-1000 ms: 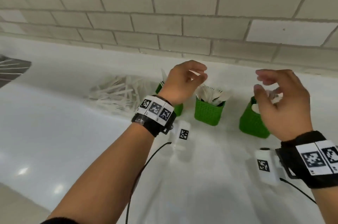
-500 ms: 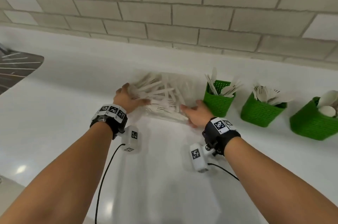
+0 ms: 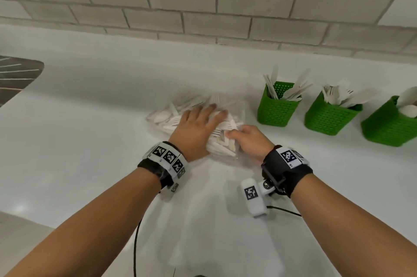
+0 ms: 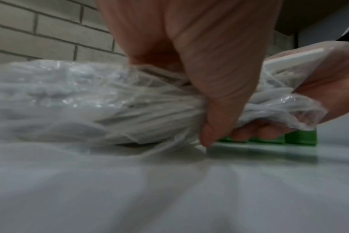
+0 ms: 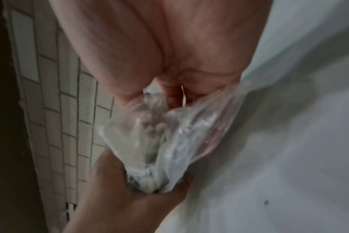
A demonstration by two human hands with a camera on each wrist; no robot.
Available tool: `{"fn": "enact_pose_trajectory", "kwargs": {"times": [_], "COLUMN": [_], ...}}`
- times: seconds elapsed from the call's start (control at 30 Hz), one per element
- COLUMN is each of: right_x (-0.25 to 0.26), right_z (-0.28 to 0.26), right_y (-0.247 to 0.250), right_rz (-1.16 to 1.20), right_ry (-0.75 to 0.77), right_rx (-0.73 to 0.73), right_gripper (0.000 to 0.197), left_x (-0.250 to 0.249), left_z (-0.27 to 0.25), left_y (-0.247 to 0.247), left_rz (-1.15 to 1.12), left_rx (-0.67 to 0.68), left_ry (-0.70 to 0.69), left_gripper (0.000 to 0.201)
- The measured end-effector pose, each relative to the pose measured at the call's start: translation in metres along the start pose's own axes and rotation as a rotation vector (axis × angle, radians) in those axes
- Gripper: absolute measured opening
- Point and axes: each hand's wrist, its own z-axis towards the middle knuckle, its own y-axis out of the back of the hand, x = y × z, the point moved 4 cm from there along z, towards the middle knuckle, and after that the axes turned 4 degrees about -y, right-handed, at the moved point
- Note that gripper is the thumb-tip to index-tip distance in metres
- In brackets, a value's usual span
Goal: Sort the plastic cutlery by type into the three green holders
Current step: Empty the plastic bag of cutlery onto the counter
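A clear plastic bag of white cutlery [image 3: 164, 116] lies on the white counter [image 3: 90, 141], left of the holders. My left hand [image 3: 198, 125] lies across its top, fingers stretched over it. In the left wrist view the thumb [image 4: 215, 110] curls down round the bag's [image 4: 69, 100] side. My right hand [image 3: 246, 139] grips the near right end of the bag [image 5: 169, 141] with curled fingers. Three green holders stand in a row to the right. The left holder [image 3: 275, 109] has knives, the middle holder [image 3: 327, 118] forks, the right holder [image 3: 388, 127] spoons.
A grey tiled wall [image 3: 203, 5] runs behind the counter. A dark patterned surface [image 3: 15, 78] sits at the far left. The counter's front edge [image 3: 22, 220] shows at the lower left. Black cables hang from both wrist cameras.
Both hands dropped from above the holders to the bag on the left. Since half a second ago, my left hand has slid right onto the bag's top and my right hand has gripped its end.
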Motion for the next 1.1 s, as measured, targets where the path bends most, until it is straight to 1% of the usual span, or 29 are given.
{"fn": "enact_pose_trajectory", "kwargs": {"times": [0.03, 0.07, 0.13, 0.17, 0.23, 0.27, 0.33, 0.4, 0.47, 0.5, 0.53, 0.6, 0.63, 0.67, 0.7, 0.73, 0.8, 0.83, 0.87, 0.9, 0.93, 0.97, 1.0, 1.03, 1.07, 1.1], "right_x": [0.003, 0.007, 0.02, 0.03, 0.055, 0.068, 0.088, 0.092, 0.074, 0.057, 0.036, -0.006, -0.023, -0.036, -0.045, -0.048, -0.05, -0.052, -0.053, -0.052, -0.052, -0.051, -0.05, -0.047, -0.043, -0.036], "right_z": [-0.008, -0.019, -0.04, -0.054, -0.087, -0.107, -0.145, -0.172, -0.182, -0.183, -0.181, -0.178, -0.181, -0.185, -0.189, -0.193, -0.199, -0.198, -0.195, -0.192, -0.188, -0.183, -0.178, -0.175, -0.171, -0.168], "right_y": [0.003, 0.008, 0.027, 0.04, 0.07, 0.088, 0.12, 0.151, 0.178, 0.189, 0.197, 0.204, 0.205, 0.203, 0.196, 0.183, 0.151, 0.136, 0.124, 0.117, 0.113, 0.112, 0.113, 0.116, 0.121, 0.128], "right_rz": [0.061, 0.129, 0.238, 0.259, 0.264, 0.271, 0.3, 0.285, 0.265, 0.273, 0.293, 0.256, 0.164, 0.049, -0.067, -0.199, -0.545, -0.733, -0.9, -1.018, -1.071, -1.077, -1.043, -0.965, -0.857, -0.731], "right_ry": [-0.008, -0.021, -0.02, 0.0, 0.078, 0.126, 0.214, 0.238, 0.213, 0.183, 0.143, 0.04, -0.001, -0.028, -0.034, -0.019, 0.053, 0.102, 0.145, 0.178, 0.19, 0.196, 0.196, 0.197, 0.193, 0.21], "right_rx": [-0.003, -0.008, -0.009, -0.001, 0.01, 0.011, 0.042, 0.038, -0.024, -0.072, -0.117, -0.224, -0.279, -0.31, -0.293, -0.234, -0.098, -0.078, -0.105, -0.143, -0.156, -0.141, -0.105, -0.059, -0.021, -0.014], "right_gripper": [0.023, 0.025, 0.035, 0.032, 0.021, 0.021, 0.033, 0.046, 0.044, 0.046, 0.053, 0.073, 0.076, 0.074, 0.074, 0.077, 0.09, 0.093, 0.089, 0.079, 0.067, 0.052, 0.034, 0.019, 0.02, 0.028], "left_x": [-0.007, -0.015, -0.037, -0.052, -0.087, -0.107, -0.142, -0.171, -0.196, -0.206, -0.213, -0.218, -0.219, -0.217, -0.214, -0.212, -0.212, -0.213, -0.212, -0.21, -0.206, -0.202, -0.198, -0.196, -0.196, -0.198], "left_z": [0.001, 0.001, 0.003, 0.004, 0.008, 0.01, 0.015, 0.024, 0.034, 0.038, 0.04, 0.039, 0.036, 0.035, 0.034, 0.034, 0.033, 0.032, 0.031, 0.03, 0.03, 0.029, 0.029, 0.028, 0.029, 0.031], "left_y": [0.005, 0.013, 0.033, 0.045, 0.074, 0.09, 0.118, 0.131, 0.117, 0.099, 0.078, 0.033, 0.017, 0.005, -0.001, -0.005, -0.007, -0.009, -0.011, -0.012, -0.015, -0.012, -0.008, 0.0, 0.009, 0.022], "left_rz": [0.004, 0.001, -0.032, -0.078, -0.226, -0.314, -0.525, -0.787, -1.095, -1.228, -1.321, -1.404, -1.409, -1.383, -1.334, -1.283, -1.218, -1.193, -1.145, -1.06, -0.933, -0.793, -0.671, -0.591, -0.574, -0.625], "left_rx": [-0.004, -0.001, -0.005, -0.016, -0.054, -0.083, -0.126, -0.078, 0.035, 0.096, 0.153, 0.231, 0.24, 0.217, 0.177, 0.155, 0.196, 0.226, 0.249, 0.273, 0.291, 0.282, 0.245, 0.194, 0.155, 0.138], "left_ry": [0.001, 0.005, 0.008, 0.01, 0.019, 0.022, 0.011, 0.015, 0.061, 0.128, 0.213, 0.393, 0.476, 0.537, 0.581, 0.593, 0.57, 0.581, 0.593, 0.591, 0.573, 0.54, 0.505, 0.473, 0.437, 0.394], "left_gripper": [0.093, 0.092, 0.094, 0.095, 0.095, 0.094, 0.085, 0.069, 0.05, 0.044, 0.04, 0.04, 0.04, 0.039, 0.04, 0.044, 0.054, 0.056, 0.059, 0.066, 0.076, 0.079, 0.074, 0.063, 0.051, 0.043]}}
